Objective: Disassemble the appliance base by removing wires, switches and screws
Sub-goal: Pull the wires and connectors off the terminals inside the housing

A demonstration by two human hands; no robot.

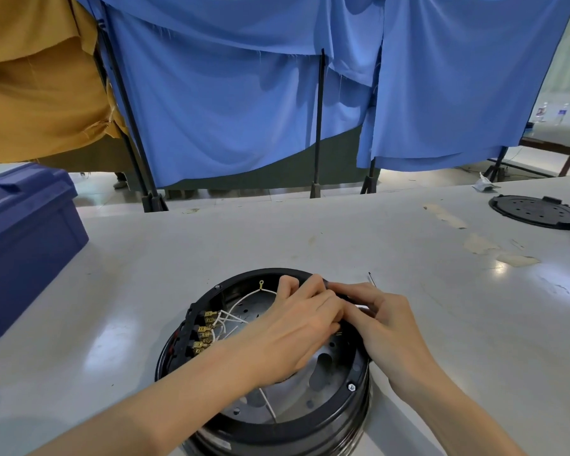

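Note:
The round black appliance base point(313, 426) lies upside down on the white table, its metal inner plate showing. White wires point(234, 319) run to several brass spade terminals point(204, 330) on a black switch block at the left rim. My left hand point(297, 327) reaches into the base near its far right rim, fingers curled. My right hand point(385, 320) meets it there, holding a thin screwdriver whose tip point(371, 278) sticks out beyond the fingers. What the fingers pinch inside is hidden. A screw point(351, 387) sits in the right rim.
A dark blue plastic box point(23, 225) stands at the left. A black round cover plate point(537, 212) lies at the far right of the table. Blue and mustard cloths hang on black stands behind the table.

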